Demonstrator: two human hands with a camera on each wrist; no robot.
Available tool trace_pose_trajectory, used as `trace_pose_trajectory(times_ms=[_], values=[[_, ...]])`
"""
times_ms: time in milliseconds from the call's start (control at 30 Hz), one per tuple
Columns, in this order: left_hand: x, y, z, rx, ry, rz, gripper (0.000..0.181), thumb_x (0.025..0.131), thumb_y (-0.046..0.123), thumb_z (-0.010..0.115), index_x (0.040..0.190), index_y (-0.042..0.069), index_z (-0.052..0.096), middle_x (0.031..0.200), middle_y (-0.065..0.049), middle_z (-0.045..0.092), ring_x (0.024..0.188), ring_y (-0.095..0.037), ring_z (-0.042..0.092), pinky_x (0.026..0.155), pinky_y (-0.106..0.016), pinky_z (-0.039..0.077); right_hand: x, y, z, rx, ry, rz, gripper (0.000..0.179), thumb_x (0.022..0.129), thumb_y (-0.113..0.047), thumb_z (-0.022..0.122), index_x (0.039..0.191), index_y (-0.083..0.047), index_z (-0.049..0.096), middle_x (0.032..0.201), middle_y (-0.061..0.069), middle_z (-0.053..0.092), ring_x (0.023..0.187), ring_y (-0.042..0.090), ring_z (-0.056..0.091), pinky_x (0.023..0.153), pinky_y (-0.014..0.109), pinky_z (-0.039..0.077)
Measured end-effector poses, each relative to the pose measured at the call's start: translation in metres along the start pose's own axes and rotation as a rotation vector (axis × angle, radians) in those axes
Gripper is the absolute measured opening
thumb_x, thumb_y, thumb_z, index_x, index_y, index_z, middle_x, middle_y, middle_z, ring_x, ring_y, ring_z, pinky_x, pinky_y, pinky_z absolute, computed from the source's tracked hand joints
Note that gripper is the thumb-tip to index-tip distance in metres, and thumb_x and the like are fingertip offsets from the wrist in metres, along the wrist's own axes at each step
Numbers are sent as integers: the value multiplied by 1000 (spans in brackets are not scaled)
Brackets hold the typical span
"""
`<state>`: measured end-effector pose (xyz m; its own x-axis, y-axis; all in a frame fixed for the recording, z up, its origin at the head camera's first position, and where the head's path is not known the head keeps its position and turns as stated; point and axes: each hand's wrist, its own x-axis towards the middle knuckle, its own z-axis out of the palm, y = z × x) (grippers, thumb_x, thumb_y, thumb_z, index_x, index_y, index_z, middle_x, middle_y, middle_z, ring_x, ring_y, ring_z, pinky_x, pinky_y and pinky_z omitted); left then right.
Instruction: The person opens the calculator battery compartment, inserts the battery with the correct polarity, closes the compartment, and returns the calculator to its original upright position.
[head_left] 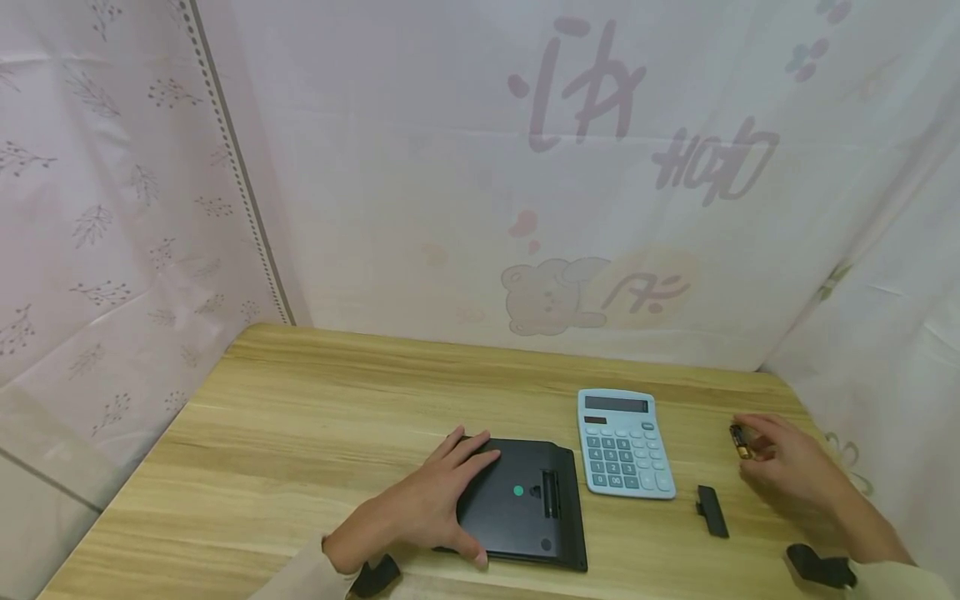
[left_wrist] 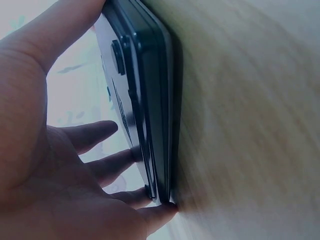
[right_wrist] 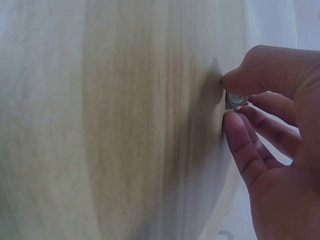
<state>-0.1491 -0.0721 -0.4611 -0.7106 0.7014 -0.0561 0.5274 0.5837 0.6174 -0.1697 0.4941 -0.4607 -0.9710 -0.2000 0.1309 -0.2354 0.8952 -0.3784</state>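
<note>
Black and flat, the device (head_left: 517,467) lies on the wooden table (head_left: 337,400), marked by a round green dot (head_left: 518,491) and a long recess (head_left: 551,493) near its right edge (whether anything sits inside is hard to tell). The left hand (head_left: 438,500) rests across its left part, fingers spread and unclenched, the thumb at the near edge. Well apart, near the table's right end, the right hand (head_left: 798,467) pinches a dark battery (head_left: 740,442) with a gold-coloured end; its silvery round end shows in the right wrist view. Between them are a pale blue calculator (head_left: 626,442) and a small black cover (head_left: 712,512).
</note>
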Motion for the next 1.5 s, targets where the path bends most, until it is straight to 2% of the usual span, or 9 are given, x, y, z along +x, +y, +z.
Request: trace_pose_trajectory(times_ms=[167,300,500,600,733,800,1033,1300,1500], values=[[0,0,0,3,4,-1,124,72,54,103,171,15,40,182,-6,22,168,-43,9,124,-69,32,1,0,0,-3,-4,4,68,78,0,89,138,15,62,130,35,64,89,13,68,69,29,57],[-1,1,0,7,1,-6,124,73,54,103,172,16,39,183,-5,21,168,-42,8,124,-69,32,1,0,1,-1,1,15,65,77,2,88,135,14,64,128,33,65,88,2,62,68,27,56],[0,0,1,15,-3,-10,123,73,55,102,172,17,39,183,-4,21,168,-41,8,125,-67,32,2,3,2,5,14,17,60,75,2,88,130,14,66,122,30,66,86,-6,57,67,27,55],[0,0,1,12,-2,-8,123,73,54,102,172,17,39,183,-5,21,168,-42,8,125,-68,32,2,4,2,5,12,22,58,76,2,89,128,14,67,119,28,67,86,0,61,68,27,55],[0,0,0,2,-3,-1,123,74,54,102,172,16,39,183,-6,21,168,-43,8,124,-69,32,3,1,0,-3,-5,46,58,77,1,88,128,15,65,119,28,67,90,23,70,69,28,56],[-1,-1,1,3,-5,1,122,74,54,102,172,16,40,183,-6,21,168,-43,8,124,-69,33,3,0,0,-1,-7,58,58,77,1,88,128,15,65,118,28,66,89,26,71,68,28,56],[-1,0,0,16,-8,9,118,75,55,101,170,16,43,183,-6,20,168,-43,7,124,-69,33,-2,-3,-2,34,9,81,57,79,1,89,128,16,64,118,29,65,86,6,66,68,24,56],[-1,0,0,19,-9,-6,117,74,54,102,170,19,44,183,-4,19,168,-42,7,123,-69,34,-8,-4,-2,51,43,80,55,79,1,88,128,14,67,115,27,69,85,-6,61,68,22,55],[-1,-1,1,11,-4,-1,117,74,54,102,170,18,45,183,-6,19,167,-48,5,122,-71,35,-12,-9,-2,69,59,71,54,79,3,88,127,14,67,110,21,68,83,-8,60,67,22,56]])
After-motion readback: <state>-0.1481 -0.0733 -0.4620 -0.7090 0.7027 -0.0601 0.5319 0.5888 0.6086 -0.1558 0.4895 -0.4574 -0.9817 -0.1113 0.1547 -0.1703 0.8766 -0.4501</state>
